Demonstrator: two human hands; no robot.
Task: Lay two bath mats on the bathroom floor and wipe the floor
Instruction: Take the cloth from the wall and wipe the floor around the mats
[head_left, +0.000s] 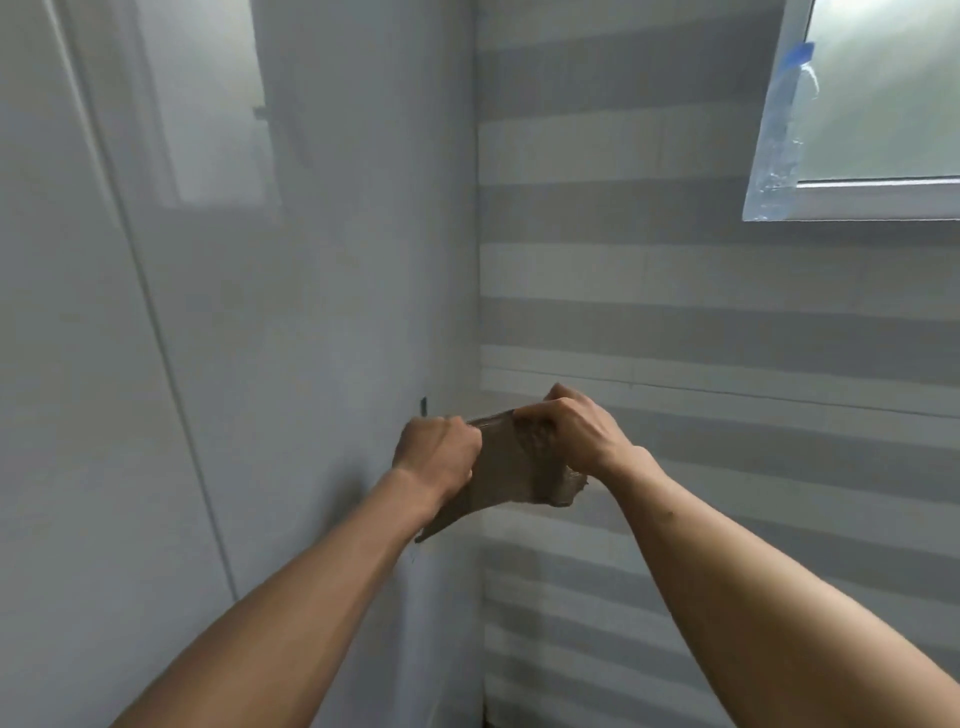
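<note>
A small brown cloth (506, 467) is stretched between both hands at chest height, facing the room's corner. My left hand (436, 452) grips its left edge in a closed fist. My right hand (569, 428) clenches the upper right part, with the cloth bunched under the fingers. A loose corner hangs down to the lower left, and a textured edge sticks out below my right wrist. No bath mat and no floor are in view.
A plain grey wall panel (234, 312) is on the left, a striped tiled wall (727, 322) on the right; they meet in a corner straight ahead. A frosted window (883, 104) sits at the top right, with a clear plastic bottle (782, 130) on its sill.
</note>
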